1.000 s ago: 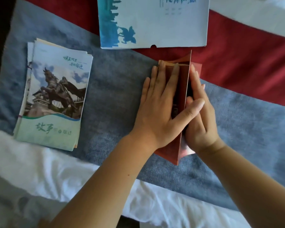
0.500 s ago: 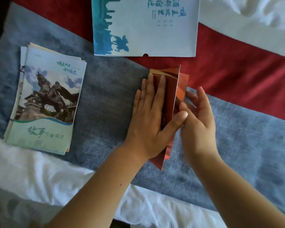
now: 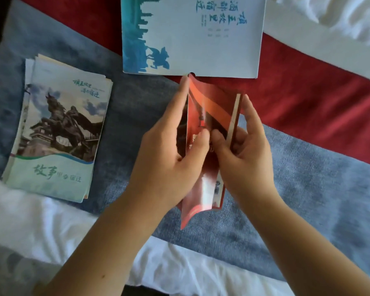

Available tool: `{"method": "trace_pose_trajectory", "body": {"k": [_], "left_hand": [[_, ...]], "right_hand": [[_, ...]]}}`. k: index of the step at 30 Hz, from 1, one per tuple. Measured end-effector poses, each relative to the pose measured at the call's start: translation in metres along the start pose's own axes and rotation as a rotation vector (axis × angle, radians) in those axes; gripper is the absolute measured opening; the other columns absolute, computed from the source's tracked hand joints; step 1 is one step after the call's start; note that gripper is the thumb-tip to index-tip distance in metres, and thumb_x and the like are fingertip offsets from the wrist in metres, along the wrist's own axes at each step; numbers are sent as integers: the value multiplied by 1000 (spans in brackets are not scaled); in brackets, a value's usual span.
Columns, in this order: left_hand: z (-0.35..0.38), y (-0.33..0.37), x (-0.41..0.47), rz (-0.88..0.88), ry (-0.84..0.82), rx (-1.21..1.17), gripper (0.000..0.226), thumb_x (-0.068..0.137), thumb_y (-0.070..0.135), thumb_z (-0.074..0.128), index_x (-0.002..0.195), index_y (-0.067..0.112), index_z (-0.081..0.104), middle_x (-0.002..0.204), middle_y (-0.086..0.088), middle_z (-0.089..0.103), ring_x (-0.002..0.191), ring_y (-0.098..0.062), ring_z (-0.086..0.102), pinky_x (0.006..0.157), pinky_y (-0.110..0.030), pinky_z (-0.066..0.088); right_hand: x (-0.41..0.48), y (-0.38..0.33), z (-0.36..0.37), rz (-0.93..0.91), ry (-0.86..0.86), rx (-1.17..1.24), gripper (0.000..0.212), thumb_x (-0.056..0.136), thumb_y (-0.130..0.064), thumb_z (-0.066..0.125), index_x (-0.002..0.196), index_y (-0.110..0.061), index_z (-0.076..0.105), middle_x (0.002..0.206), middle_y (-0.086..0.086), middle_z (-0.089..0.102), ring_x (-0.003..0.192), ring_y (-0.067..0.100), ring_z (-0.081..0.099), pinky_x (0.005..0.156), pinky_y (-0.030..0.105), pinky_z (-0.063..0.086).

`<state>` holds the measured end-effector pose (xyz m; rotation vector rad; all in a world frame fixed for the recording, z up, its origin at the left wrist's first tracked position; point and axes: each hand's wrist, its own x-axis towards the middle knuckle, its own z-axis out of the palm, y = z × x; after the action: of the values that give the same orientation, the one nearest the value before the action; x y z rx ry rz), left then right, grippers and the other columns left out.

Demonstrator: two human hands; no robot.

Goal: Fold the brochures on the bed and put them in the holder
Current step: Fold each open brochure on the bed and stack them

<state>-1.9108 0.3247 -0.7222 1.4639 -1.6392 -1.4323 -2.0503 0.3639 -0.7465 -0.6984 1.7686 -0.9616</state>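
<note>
Brochure (image 3: 209, 112), red and partly folded, stands in mid-frame with its long axis running up and down the picture. The left hand (image 3: 171, 150) clamps its left fold, thumb on the front and fingers behind. The right hand (image 3: 244, 152) pinches the right edge the same way. It looks lifted off the grey blanket (image 3: 308, 178), though the panels are blurred and I cannot tell if the fold is finished.

The holder (image 3: 192, 35) lies flat straight above, at upper centre. Its lower edge has a small notch, and the brochure's top corner comes right up to it; whether they touch I cannot tell. That notched edge is probably the mouth, so the brochure already points at it lengthwise and would need only a short push upward. Both hands are about equally near.

The stack (image 3: 56, 129) lies well apart at the left. There is bare blanket on both sides, with red cloth (image 3: 308, 86) at the right.
</note>
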Motion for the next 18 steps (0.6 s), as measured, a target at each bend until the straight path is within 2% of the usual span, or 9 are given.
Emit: {"method": "trace_pose_trajectory", "body": {"k": [1,4,5,7,9,13,16,18], "left_hand": [[-2,2,-1,9,10,-10,72,102,14,60,164,22,24,157,17,44,143,4,42,116,-20,37],[0,4,-4,14,33,-60,66,107,16,53,164,18,21,160,21,32,147,9,30,118,-14,28],[2,3,-5,10,52,-72,65,108,17,51,164,17,19,161,20,29,149,9,27,119,-15,26],[4,3,-6,-10,74,-106,65,108,23,47,165,15,16,163,16,26,151,6,24,123,-21,24],[6,3,-9,-7,77,-119,67,109,27,45,165,13,12,168,10,22,153,3,20,125,-25,22],[4,7,-14,40,126,-21,69,108,28,50,165,12,14,166,11,24,153,1,23,122,-20,25],[-3,7,-16,16,167,23,75,104,27,57,164,11,16,161,5,36,148,-5,37,120,-27,34],[-9,3,-16,13,184,119,77,102,29,59,164,9,16,154,-4,45,142,-11,47,116,-27,39]], "right_hand": [[-1,-3,2,27,-29,108,69,96,-23,63,155,-39,33,95,2,78,90,16,72,92,50,60],[-8,-14,7,73,-141,405,35,106,-25,52,140,-29,41,85,-6,75,76,4,68,72,23,58],[-10,-19,8,101,-171,495,28,107,-24,49,135,-26,43,88,-6,74,79,4,68,74,21,57],[-14,-25,10,177,-207,629,28,105,-26,51,132,-19,52,110,2,74,102,13,69,93,31,56],[-18,-30,10,232,-238,691,33,101,-28,57,129,-12,64,118,10,73,111,22,69,102,40,55],[-22,-34,7,225,-251,644,26,98,-27,61,117,-16,76,119,15,74,114,27,70,103,44,55],[-22,-33,7,146,-279,572,25,101,-21,58,122,-18,72,125,13,73,121,28,68,105,44,54],[-20,-30,11,-6,-259,367,32,100,-18,62,132,-16,61,126,8,73,121,24,68,104,41,54]]}}
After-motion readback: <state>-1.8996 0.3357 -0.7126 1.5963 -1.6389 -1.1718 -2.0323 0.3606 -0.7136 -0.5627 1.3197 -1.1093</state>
